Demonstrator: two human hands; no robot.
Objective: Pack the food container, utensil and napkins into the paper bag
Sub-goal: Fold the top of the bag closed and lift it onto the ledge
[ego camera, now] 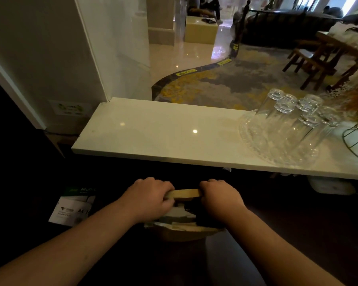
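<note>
The paper bag sits low in front of the person, below the near edge of the white counter, in a dark area where its support cannot be made out. Both hands grip the bag's top.

1. Left hand: fingers curled together and clamped over the left end of the bag's folded upper edge.
2. Right hand: fingers curled together and clamped over the right end of the same edge.
3. Between the 2 hands a short tan strip of that edge shows. Below it, pale and dark shapes lie inside the bag mouth; these are probably napkins and the container, but they cannot be told apart, and no utensil can be identified.

Handling judgement: the bag is thin paper, light when empty, and soft enough to crease or tear at the rim under a sideways pull. The folded edge is the stiffest part and the sound place to hold. With contents loaded, support under the base is advisable.

Task stage, as judged: items appear to be inside, and the top is being folded or closed.

At the counter's right end, upturned glasses stand on a clear tray, well apart from the bag. A printed box lies to the left of the left hand.
</note>
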